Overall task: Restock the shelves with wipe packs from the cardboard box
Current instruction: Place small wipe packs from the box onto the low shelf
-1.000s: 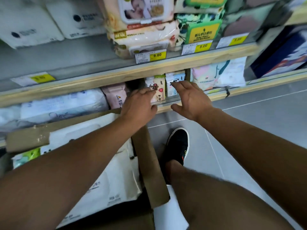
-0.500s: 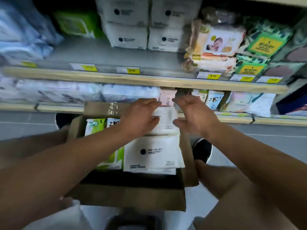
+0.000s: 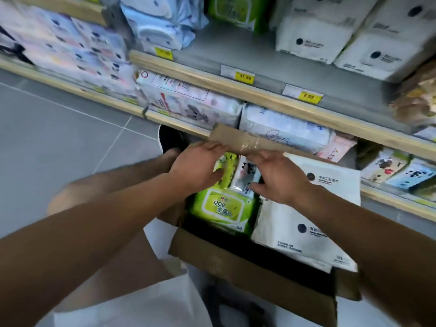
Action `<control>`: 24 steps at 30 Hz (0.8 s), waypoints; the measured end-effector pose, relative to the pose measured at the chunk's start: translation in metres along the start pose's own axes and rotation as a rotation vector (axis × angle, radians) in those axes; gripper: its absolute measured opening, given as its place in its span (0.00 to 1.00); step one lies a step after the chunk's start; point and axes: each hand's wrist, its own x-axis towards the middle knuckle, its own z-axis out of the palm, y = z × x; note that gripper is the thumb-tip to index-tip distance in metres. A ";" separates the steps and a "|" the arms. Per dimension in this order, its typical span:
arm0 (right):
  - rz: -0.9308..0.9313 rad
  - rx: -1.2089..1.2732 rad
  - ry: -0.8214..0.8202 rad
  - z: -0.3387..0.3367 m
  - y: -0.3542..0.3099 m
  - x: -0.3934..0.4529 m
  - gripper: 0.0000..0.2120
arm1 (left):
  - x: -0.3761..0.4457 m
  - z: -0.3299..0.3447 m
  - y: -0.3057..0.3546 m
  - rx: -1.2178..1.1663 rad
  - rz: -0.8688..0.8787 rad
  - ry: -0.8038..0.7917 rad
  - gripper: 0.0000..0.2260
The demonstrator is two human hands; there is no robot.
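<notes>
Fingers (image 3: 256, 186) of both hands reach into cardboard box (image 3: 247, 267).

The green wipe pack (image 3: 220, 207) lying flat in the cardboard box (image 3: 250, 272) reads "99.9" over Chinese characters, with "80" at its lower right corner. On the front edge of the upper shelf (image 3: 271, 95), one yellow price tag (image 3: 244, 77) reads about "11.90" and the tag to its right (image 3: 309, 96) "8.90". Print on the white packs (image 3: 304, 234) in the box is too small to read.
</notes>
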 end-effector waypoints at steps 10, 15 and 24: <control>0.201 -0.235 -0.225 0.046 -0.010 0.066 0.33 | 0.048 0.059 -0.053 -0.003 0.051 -0.182 0.28; 0.289 -0.302 -0.283 0.067 -0.008 0.083 0.43 | 0.065 0.088 -0.060 0.055 0.086 -0.220 0.32; 0.289 -0.313 -0.184 0.074 -0.008 0.083 0.47 | 0.069 0.097 -0.057 0.127 0.062 -0.183 0.37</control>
